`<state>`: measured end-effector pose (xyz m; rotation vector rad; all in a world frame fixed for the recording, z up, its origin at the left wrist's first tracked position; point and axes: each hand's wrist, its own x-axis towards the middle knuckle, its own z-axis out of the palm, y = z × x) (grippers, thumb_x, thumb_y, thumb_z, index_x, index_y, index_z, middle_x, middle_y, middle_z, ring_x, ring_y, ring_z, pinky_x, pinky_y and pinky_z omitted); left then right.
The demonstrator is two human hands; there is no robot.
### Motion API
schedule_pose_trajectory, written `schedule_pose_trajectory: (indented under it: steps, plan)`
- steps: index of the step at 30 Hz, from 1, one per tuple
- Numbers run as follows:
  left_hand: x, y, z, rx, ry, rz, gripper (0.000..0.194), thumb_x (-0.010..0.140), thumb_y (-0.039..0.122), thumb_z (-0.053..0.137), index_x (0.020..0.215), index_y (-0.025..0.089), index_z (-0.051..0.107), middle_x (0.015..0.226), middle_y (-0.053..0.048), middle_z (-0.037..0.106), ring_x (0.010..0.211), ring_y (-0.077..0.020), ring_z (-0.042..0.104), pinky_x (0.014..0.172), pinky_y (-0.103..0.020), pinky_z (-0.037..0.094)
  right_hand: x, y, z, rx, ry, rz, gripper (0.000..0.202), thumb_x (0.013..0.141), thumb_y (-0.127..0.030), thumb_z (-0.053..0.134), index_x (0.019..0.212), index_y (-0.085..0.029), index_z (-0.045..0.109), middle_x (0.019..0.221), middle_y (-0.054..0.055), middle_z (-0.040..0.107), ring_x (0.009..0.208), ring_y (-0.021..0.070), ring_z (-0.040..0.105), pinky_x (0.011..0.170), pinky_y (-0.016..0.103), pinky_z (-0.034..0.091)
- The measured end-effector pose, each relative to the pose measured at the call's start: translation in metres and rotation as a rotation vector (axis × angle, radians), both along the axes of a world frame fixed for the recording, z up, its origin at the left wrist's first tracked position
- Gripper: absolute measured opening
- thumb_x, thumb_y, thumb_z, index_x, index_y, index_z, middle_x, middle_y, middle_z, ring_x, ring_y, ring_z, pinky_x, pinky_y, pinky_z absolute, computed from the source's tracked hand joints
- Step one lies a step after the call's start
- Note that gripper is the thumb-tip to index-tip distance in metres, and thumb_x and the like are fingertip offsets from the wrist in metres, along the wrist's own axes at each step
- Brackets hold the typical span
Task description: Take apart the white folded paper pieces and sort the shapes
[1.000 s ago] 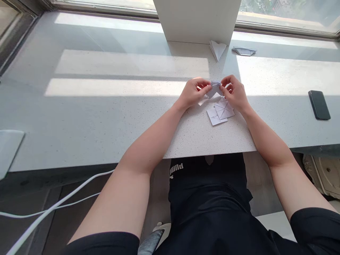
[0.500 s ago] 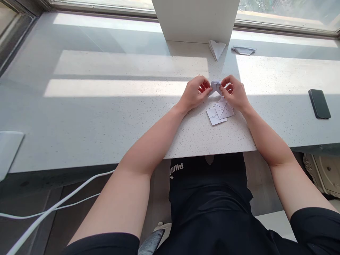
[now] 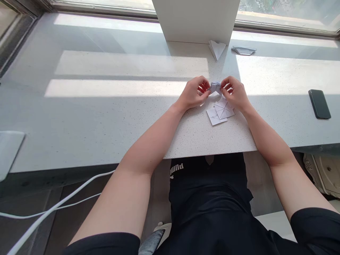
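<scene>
Between my two hands is a small piece of folded white paper point(image 3: 215, 87), held just above the counter. My left hand point(image 3: 197, 91) pinches its left side between thumb and fingertips. On the other side, my right hand point(image 3: 234, 92) pinches the right edge in the same way. Just in front of it, nearer to me, lie flat folded paper squares point(image 3: 224, 108) with crossing crease lines, overlapping one another. The right hand's fingers partly cover the far corner of these squares.
A folded paper triangle point(image 3: 217, 50) lies at the foot of a white upright panel point(image 3: 196, 21). To its right is another folded paper piece point(image 3: 243, 51). A black phone point(image 3: 319, 103) rests on the right of the counter point(image 3: 119, 124). White cables point(image 3: 61, 202) hang at lower left.
Both hands stay nearly in place. The folded paper between them has tilted or shifted very slightly, and the left fingertips have moved a little left.
</scene>
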<state>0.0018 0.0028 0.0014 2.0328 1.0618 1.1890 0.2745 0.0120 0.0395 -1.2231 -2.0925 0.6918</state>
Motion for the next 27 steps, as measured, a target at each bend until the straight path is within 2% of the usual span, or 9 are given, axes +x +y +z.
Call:
schedule_pose_trajectory:
  steps: [5, 10, 17, 20, 24, 27]
  plan:
    - [0.001, -0.002, 0.003, -0.032, -0.029, 0.032, 0.035, 0.108, 0.047, 0.103, 0.109, 0.028, 0.073, 0.110, -0.006, 0.084, 0.099, -0.0231, 0.082, 0.085, -0.040, 0.075, 0.004, 0.004, -0.004, -0.014, 0.025, 0.012, 0.037, 0.116, -0.064, 0.084, 0.137, -0.034, 0.082, 0.132, 0.010, 0.086, 0.115, 0.0323, 0.084, 0.099, 0.055, 0.074]
    - [0.002, 0.000, 0.001, -0.052, -0.059, 0.043, 0.033, 0.107, 0.044, 0.104, 0.108, 0.028, 0.074, 0.108, -0.006, 0.083, 0.097, -0.0229, 0.082, 0.088, -0.041, 0.076, 0.008, 0.007, -0.004, -0.043, 0.000, 0.005, 0.038, 0.115, -0.068, 0.084, 0.132, -0.034, 0.081, 0.136, 0.011, 0.087, 0.119, 0.0329, 0.083, 0.098, 0.053, 0.073]
    - [0.005, -0.001, 0.007, -0.127, -0.100, 0.068, 0.033, 0.108, 0.049, 0.102, 0.109, 0.030, 0.075, 0.105, -0.005, 0.084, 0.099, -0.0239, 0.083, 0.089, -0.041, 0.076, 0.002, -0.005, 0.017, -0.085, -0.024, -0.029, 0.040, 0.113, -0.067, 0.087, 0.139, -0.037, 0.083, 0.127, 0.011, 0.086, 0.126, 0.0368, 0.081, 0.106, 0.057, 0.073]
    - [0.007, -0.002, 0.010, -0.158, -0.129, 0.088, 0.037, 0.105, 0.052, 0.104, 0.107, 0.031, 0.074, 0.103, -0.005, 0.084, 0.101, -0.0247, 0.084, 0.087, -0.040, 0.076, 0.000, -0.009, 0.024, -0.118, -0.002, -0.033, 0.044, 0.111, -0.069, 0.088, 0.141, -0.037, 0.083, 0.125, 0.011, 0.084, 0.125, 0.0372, 0.081, 0.104, 0.058, 0.073]
    - [0.007, 0.000, 0.013, -0.160, -0.147, 0.107, 0.035, 0.103, 0.046, 0.104, 0.106, 0.029, 0.074, 0.107, -0.006, 0.086, 0.104, -0.0245, 0.084, 0.088, -0.038, 0.076, 0.019, 0.010, 0.025, -0.118, 0.053, -0.068, 0.044, 0.108, -0.067, 0.092, 0.137, -0.036, 0.081, 0.121, 0.008, 0.077, 0.115, 0.0328, 0.080, 0.097, 0.054, 0.071]
    - [0.006, 0.000, 0.014, -0.184, -0.147, 0.112, 0.029, 0.104, 0.040, 0.100, 0.109, 0.028, 0.074, 0.113, -0.007, 0.087, 0.103, -0.0242, 0.085, 0.084, -0.036, 0.076, 0.051, 0.043, 0.027, -0.130, 0.122, -0.192, 0.029, 0.111, -0.053, 0.091, 0.125, -0.033, 0.075, 0.115, 0.005, 0.073, 0.108, 0.0275, 0.077, 0.095, 0.051, 0.067]
